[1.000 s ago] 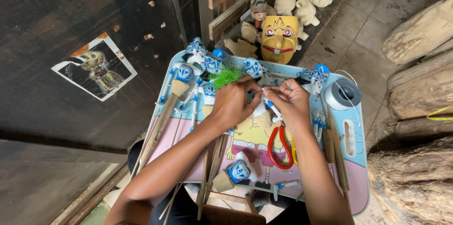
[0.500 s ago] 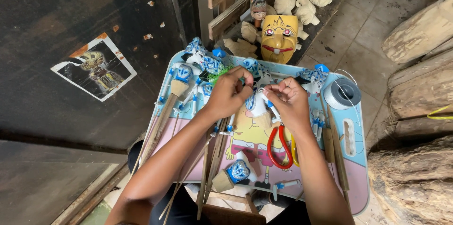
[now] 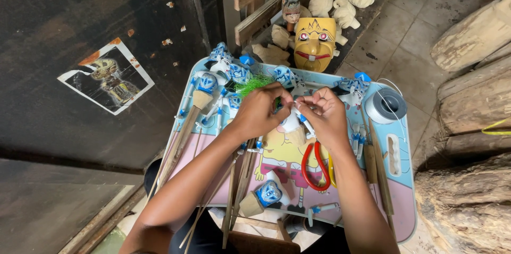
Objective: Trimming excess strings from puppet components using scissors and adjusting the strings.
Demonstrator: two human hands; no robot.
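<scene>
Hands meet over the middle of a small tabletop, a pastel tray-like surface with a cartoon print, seen from above; the left hand and the right hand face each other, fingertips almost touching, and between them sits a small white and blue puppet piece; each hand's grip is closed in a pinch on that piece, the left from its left side, the right from its right side; what exactly the fingertips hold there, perhaps thread, is too fine to tell; the piece lies just below the fingertips, its long axis running away from the person toward the far edge, with both hands about equally near it.

Red-handled scissors lie just beside the right wrist, toward the near edge; a spool of pale thread stands near the far right corner; a tuft of green fibre shows behind the left hand near the far edge; a painted blue puppet head rests near the near edge, among long wooden sticks along the left edge; beyond the far edge a yellow carved mask faces up.
</scene>
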